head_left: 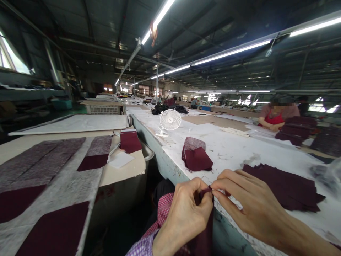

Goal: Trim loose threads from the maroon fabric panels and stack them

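My left hand point(190, 204) is closed on a maroon fabric piece point(204, 233), which hangs down below the fingers over the table's edge. The thumb and index finger of my right hand point(247, 199) pinch the top edge of the same piece, right against the left fingertips. Just beyond the hands lies a small stack of maroon pieces point(198, 158), one with a greyish mottled face. Right of my right hand is a fanned pile of dark maroon pieces point(286, 186). The lower end of the held piece is out of view.
A white fan point(169, 120) stands on the long white table point(226, 156). At left, a lower surface carries maroon and mottled panels point(53, 227) and a small maroon stack point(130, 141). Across the table, a person point(277, 115) stands by dark maroon piles point(297, 129).
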The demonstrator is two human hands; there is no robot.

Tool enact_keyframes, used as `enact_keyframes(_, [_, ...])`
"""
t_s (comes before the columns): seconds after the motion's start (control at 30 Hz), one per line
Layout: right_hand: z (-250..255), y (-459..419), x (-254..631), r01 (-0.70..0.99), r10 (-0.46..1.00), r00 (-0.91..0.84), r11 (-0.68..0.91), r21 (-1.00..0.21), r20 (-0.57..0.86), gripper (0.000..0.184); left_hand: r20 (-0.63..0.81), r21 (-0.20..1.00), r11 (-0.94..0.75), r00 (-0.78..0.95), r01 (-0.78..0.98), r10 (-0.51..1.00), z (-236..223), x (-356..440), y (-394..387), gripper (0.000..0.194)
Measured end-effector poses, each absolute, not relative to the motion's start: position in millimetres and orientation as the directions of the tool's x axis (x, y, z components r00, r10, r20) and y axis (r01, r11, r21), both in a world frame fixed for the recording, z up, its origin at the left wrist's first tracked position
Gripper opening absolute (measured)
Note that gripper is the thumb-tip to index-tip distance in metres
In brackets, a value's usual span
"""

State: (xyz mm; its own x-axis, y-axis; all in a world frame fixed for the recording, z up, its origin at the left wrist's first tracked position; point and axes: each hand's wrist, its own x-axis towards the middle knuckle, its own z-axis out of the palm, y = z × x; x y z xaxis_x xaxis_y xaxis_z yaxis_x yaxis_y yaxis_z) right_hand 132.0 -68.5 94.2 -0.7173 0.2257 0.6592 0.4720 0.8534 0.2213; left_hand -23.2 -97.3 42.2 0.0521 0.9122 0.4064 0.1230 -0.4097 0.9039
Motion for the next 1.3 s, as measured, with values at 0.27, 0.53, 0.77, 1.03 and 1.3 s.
enact_keyframes(0.27, [88,-68,131,0.469,0.232,-0.736,0.852,0.231,0.636,0.024,0.496,0.775,-0.487,0.089,0.403,0.864,44,-22,-101,0.015])
enact_keyframes(0.53, [81,-66,127,0.49,0.206,-0.734,0.82,0.295,0.647,0.026,0.501,0.773,-0.488,0.082,0.404,0.862,45,-21,-100,0.016])
enact_keyframes(0.77, [96,-46,142,0.52,0.137,-0.775,0.694,0.499,0.617,0.025,0.402,0.846,-0.44,0.184,0.301,0.897,41,-24,-101,0.017])
enact_keyframes(1.03, [111,-59,147,0.399,0.221,-0.757,0.902,0.167,0.614,0.014,0.183,0.968,-0.134,0.234,-0.21,0.955,47,-28,-96,0.02])
enact_keyframes(1.3, [107,-67,144,0.329,0.065,-0.845,0.845,0.421,0.532,0.022,0.177,0.958,-0.114,0.231,-0.262,0.957,50,-29,-97,0.022])
